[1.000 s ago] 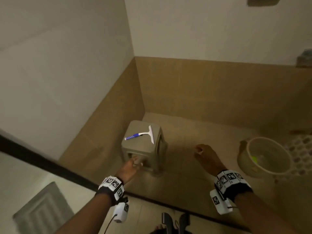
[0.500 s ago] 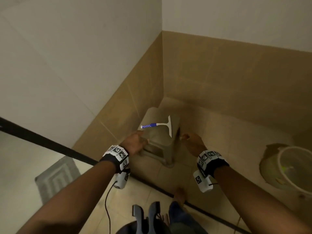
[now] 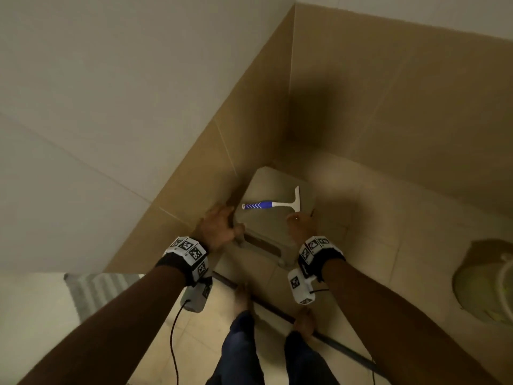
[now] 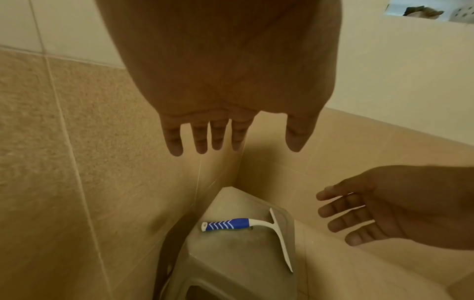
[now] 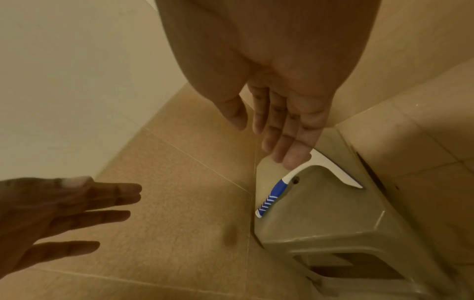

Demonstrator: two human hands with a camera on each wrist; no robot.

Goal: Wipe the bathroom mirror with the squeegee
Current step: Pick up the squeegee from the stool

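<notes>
Squeegee [image 3: 270, 203] lay flat on stool [image 3: 266, 234]. Left hand [image 3: 218, 227], right hand [image 3: 301, 226] both spread, empty. Best grasp: blue handle, blade kept level.

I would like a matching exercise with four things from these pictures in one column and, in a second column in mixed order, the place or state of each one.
Things:
1. squeegee
2. stool
3. left hand
4. basin

Places or states:
A. on the floor at the far right, partly out of the head view
B. lying flat on top of the stool, held by no hand
C. open, fingers straight, near the stool's left edge
D. standing in the corner where two tiled walls meet

Pairs: 1-B, 2-D, 3-C, 4-A
</notes>
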